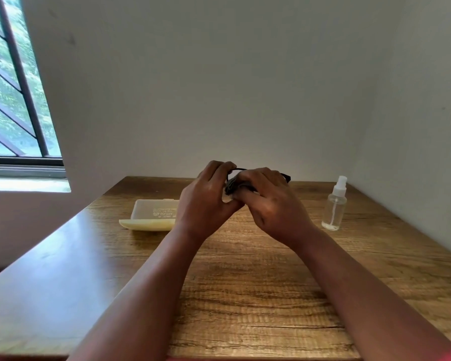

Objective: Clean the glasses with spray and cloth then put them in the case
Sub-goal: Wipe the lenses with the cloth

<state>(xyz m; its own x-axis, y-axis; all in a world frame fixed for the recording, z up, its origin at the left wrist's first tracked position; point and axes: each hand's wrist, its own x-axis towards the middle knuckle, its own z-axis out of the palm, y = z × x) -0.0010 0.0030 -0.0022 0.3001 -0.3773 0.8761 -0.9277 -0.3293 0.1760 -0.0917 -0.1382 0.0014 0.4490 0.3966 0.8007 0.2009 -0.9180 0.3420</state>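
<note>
Both hands are working together above the middle of the table (245, 282), raised off the wood. The left hand (206, 201) is curling its fingers round one end of the glasses (284, 175), whose thin dark frame is showing above the knuckles and poking out past the right hand (268, 204). The right hand is pinching a dark cloth (231, 186) against the frame, thumb below and fingers folded over the top. How much of the lenses the cloth is covering is hidden by the fingers. The frame's long axis is running left to right across the grip, from one hand to the other.

The case (151, 214) is lying open on the table to the left of the grip and a little nearer the person, so the left hand is the nearer one to it. Its long axis is also running left to right, roughly parallel to the frame. The pale lid is standing up behind a yellowish tray; nothing can be made out inside it. The spray (335, 204) is standing upright well off to the right, nearer the right hand, untouched, with little liquid visible.

Judging by this, wiping is under way, and the casing step is calling for a short carry leftward and down without turning the frame.
</note>
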